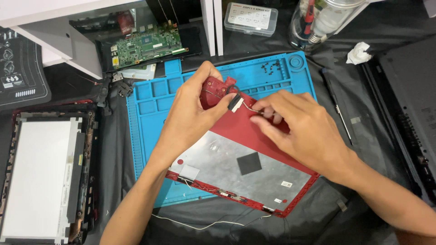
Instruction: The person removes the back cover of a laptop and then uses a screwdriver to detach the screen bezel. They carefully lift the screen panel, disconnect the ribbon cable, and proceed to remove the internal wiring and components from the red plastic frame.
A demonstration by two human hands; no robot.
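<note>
A red laptop lid cover (pixel 254 149) lies inner side up on a blue silicone repair mat (pixel 150 113), its silver foil lining and a black square patch showing. My left hand (pixel 193 115) grips the cover's upper left corner, thumb pressed near a small black-and-white tab on a thin cable (pixel 243 103). My right hand (pixel 295 129) pinches that cable with its fingertips just right of the tab, resting on the red plastic. A thin white wire (pixel 200 224) trails off the cover's lower edge onto the dark cloth.
A bare screen panel in a red frame (pixel 43 177) lies at left. A green circuit board (pixel 147 45) sits at the back, with a clear box of small parts (pixel 250 19) and a jar (pixel 313 22). A screwdriver (pixel 338 111) and a dark laptop base (pixel 408 104) lie at right. Small screws (pixel 271 67) rest in the mat's tray.
</note>
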